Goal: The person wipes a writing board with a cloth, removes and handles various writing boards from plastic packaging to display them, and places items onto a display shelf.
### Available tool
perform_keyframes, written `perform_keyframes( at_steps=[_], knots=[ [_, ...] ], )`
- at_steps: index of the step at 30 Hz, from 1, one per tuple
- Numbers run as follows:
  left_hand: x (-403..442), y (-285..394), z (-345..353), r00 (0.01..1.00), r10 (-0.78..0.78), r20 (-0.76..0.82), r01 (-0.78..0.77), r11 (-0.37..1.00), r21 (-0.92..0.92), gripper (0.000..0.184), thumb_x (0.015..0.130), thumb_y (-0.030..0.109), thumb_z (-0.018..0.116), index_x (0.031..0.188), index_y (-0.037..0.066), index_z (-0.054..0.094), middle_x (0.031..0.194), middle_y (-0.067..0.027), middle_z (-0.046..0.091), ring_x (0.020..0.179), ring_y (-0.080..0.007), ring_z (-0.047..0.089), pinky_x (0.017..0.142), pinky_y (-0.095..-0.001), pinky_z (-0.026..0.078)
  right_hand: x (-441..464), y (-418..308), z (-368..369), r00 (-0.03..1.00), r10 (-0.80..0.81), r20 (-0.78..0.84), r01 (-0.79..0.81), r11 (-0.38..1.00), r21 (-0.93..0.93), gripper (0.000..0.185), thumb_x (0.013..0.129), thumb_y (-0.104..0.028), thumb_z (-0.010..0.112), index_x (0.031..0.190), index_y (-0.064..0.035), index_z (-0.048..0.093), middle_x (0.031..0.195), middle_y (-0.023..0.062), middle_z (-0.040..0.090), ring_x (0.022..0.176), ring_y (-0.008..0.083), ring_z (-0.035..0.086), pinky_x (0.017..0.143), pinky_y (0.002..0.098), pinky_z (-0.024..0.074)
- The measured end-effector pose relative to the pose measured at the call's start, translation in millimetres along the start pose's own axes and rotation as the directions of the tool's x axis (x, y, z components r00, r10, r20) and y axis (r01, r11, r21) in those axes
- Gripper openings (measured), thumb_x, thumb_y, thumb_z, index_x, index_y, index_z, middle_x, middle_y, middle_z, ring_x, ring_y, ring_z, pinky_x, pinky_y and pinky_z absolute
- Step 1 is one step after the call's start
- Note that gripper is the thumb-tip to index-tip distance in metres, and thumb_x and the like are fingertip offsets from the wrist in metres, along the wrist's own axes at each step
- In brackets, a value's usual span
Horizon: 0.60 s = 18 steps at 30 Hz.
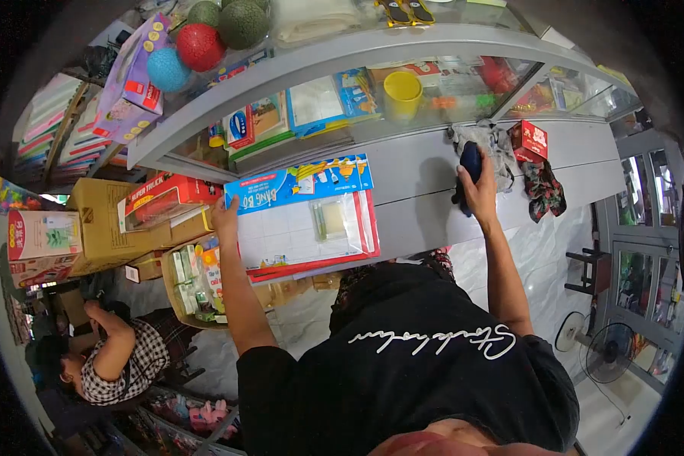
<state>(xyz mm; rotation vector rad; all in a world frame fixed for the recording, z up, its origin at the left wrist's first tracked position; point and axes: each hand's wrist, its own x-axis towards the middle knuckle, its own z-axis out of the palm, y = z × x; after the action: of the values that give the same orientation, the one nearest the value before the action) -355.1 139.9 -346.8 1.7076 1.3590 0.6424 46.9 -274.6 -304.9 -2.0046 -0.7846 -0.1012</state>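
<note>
My left hand [226, 218] rests at the left edge of a flat white board pack [281, 232] with a blue printed header, which lies on red-edged packs on the grey counter [414, 194]. Its fingers are partly hidden at the pack's edge. Further right, my right hand [480, 190] is wrapped round a dark blue cloth-like bundle [470, 161]. Just behind the bundle lies a crumpled clear and grey plastic bag [501, 144]. Beside the bag are a small red box [530, 141] and a dark floral cloth [543, 190] that hangs over the counter's front edge.
A glass display case [304, 83] runs along the counter's back. Cardboard boxes [106, 220] and a red truck box [167, 199] stand at the left. Another person [129, 353] in a checked top is at the lower left. A fan [609, 353] stands at the right.
</note>
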Motion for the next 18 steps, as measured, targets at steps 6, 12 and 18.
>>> perform_keyframes(
  at_steps=[6,12,18],
  knots=[
    [-19.7,81.0,28.3,0.835,0.467,-0.293,-0.242,0.788,0.566,0.040,0.080,0.027,0.069,0.107,-0.001,0.060,0.095,-0.0106,0.063,0.083,-0.0189,0.060,0.076,-0.0314,0.047,-35.6,52.9,14.2,0.954,0.092,0.286,0.047,0.895,-0.444,0.063,0.078,-0.025,0.065,0.135,-0.0171,0.037,0.121,0.0159,0.046,0.106,0.0366,0.044,0.087,0.0474,0.0385],
    [-9.7,157.3,113.9,0.917,-0.035,0.398,0.269,0.790,-0.550,0.038,0.086,0.024,0.060,0.117,0.003,0.052,0.110,-0.0141,0.053,0.099,-0.0271,0.056,0.089,-0.0333,0.044,-56.9,42.6,23.7,0.984,0.089,0.154,0.018,0.811,-0.585,0.060,0.081,-0.026,0.060,0.136,-0.0229,0.036,0.126,0.0074,0.046,0.111,0.0303,0.042,0.089,0.0478,0.0336],
    [40.2,150.9,193.8,0.798,-0.407,0.444,0.593,0.404,-0.696,0.043,0.085,0.020,0.060,0.122,0.011,0.042,0.118,-0.0130,0.041,0.105,-0.0336,0.046,0.091,-0.0470,0.041,-59.3,44.6,25.1,0.989,0.057,0.140,0.036,0.808,-0.588,0.058,0.082,-0.028,0.058,0.136,-0.0206,0.038,0.126,0.0067,0.047,0.111,0.0276,0.043,0.092,0.0432,0.0309]
  ],
)
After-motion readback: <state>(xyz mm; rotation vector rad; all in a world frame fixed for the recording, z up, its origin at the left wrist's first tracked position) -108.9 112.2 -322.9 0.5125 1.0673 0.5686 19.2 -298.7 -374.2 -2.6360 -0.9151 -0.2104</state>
